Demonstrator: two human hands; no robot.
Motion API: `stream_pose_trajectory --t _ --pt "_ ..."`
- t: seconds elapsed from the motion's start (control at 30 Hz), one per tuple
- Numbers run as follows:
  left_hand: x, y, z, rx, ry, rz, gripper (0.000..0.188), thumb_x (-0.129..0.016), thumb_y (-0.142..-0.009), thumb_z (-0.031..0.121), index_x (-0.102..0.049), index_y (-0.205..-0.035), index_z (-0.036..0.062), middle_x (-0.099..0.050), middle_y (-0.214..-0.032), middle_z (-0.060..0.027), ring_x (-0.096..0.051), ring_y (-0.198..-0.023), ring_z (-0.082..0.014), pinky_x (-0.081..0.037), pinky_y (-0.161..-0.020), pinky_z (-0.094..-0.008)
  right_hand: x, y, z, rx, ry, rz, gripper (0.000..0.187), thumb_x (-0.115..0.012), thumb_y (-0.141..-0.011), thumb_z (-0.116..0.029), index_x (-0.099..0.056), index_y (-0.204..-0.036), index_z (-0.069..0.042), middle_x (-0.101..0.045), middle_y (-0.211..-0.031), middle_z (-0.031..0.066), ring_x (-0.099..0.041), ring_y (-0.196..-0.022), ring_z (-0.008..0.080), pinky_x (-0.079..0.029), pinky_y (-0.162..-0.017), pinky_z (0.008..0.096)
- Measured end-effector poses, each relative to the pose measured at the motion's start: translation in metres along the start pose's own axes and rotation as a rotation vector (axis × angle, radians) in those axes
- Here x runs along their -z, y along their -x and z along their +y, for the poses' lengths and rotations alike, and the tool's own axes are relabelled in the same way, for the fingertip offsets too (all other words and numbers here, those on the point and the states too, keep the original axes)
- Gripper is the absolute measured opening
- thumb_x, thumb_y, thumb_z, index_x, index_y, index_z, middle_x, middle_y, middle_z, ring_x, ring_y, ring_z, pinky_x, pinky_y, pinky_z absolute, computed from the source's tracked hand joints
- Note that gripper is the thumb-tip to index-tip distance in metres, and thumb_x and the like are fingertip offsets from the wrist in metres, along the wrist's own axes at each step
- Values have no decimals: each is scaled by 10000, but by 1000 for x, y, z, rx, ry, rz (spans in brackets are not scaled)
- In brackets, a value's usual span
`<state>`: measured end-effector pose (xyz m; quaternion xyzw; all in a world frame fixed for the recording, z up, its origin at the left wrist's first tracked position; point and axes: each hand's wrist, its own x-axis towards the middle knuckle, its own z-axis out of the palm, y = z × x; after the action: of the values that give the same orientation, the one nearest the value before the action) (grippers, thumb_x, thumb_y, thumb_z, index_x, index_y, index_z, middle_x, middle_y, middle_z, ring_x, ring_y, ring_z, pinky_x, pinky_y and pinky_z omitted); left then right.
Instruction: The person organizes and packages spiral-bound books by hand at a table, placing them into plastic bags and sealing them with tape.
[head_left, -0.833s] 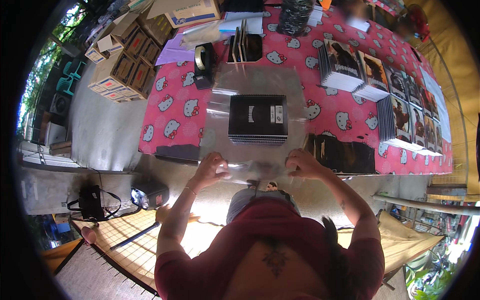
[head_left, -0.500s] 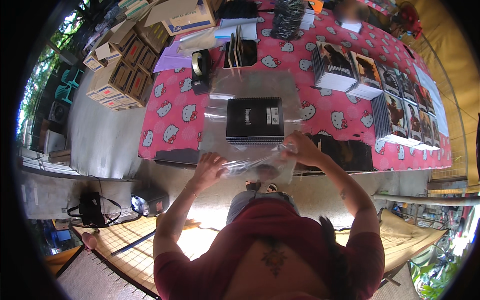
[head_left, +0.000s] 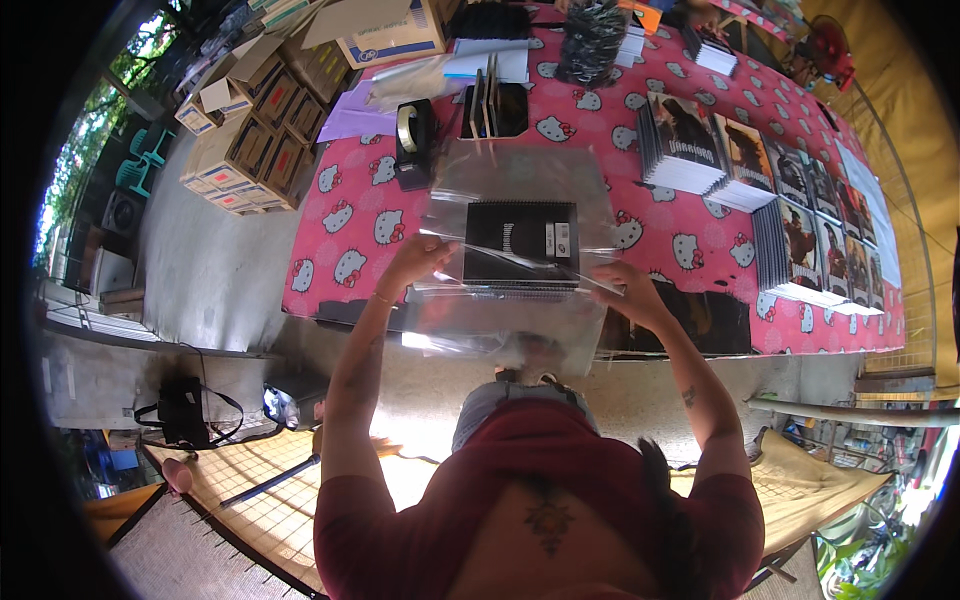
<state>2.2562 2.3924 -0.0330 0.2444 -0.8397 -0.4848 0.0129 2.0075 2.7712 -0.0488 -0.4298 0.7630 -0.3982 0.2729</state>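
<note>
2 hands held clear plastic film (head_left: 465, 325) across a stack of black spiral notebooks (head_left: 510, 245), which lay with more film beneath it on a pink patterned tablecloth (head_left: 345, 235). The left hand (head_left: 420, 260), just left of the stack, had its fingers closed on the film's edge. The right hand (head_left: 626, 290), just right of the stack's near corner, appeared to pinch the film too, though glare blurred its exact grip. Loose film spread past the stack's near side. Beyond the stack's far left corner stood a black tape dispenser (head_left: 412, 155); beyond its far side sat a black holder (head_left: 512, 115). Well right of the stack stood piles of illustrated books (head_left: 690, 150).
</note>
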Motion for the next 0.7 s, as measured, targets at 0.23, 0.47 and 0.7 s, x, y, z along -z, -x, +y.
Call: stream_pose_trajectory --t 0.23,0.47,0.7 --pt "5 -1 -4 139 31 -60 528 -616 -949 487 -685 -832 -24 -670 -659 -79 -695 -633 -160 -542 -578 -291 -21 14 -3 42 -353 313 357 -677 -937 -260 -624 -1224 -54 -684 -974 31 -663 -923 147 -519 -828 304" --pt "5 1 -18 79 198 -142 412 -610 -976 408 -644 -930 0 -655 -824 -53 -654 -746 -125 -532 -646 -287 -14 -4 1 -398 -1007 361 272 -640 -963 -234 -610 -1141 -31 -659 -931 42 -654 -820 125 -512 -699 263" --pt "0 3 -30 29 446 -146 277 -642 -971 273 -590 -1085 26 -651 -958 -69 -667 -873 -167 -580 -770 -320 -15 -31 4 -323 -970 246 205 -600 -971 -208 -538 -1057 -32 -658 -990 100 -677 -825 178 -542 -697 272"
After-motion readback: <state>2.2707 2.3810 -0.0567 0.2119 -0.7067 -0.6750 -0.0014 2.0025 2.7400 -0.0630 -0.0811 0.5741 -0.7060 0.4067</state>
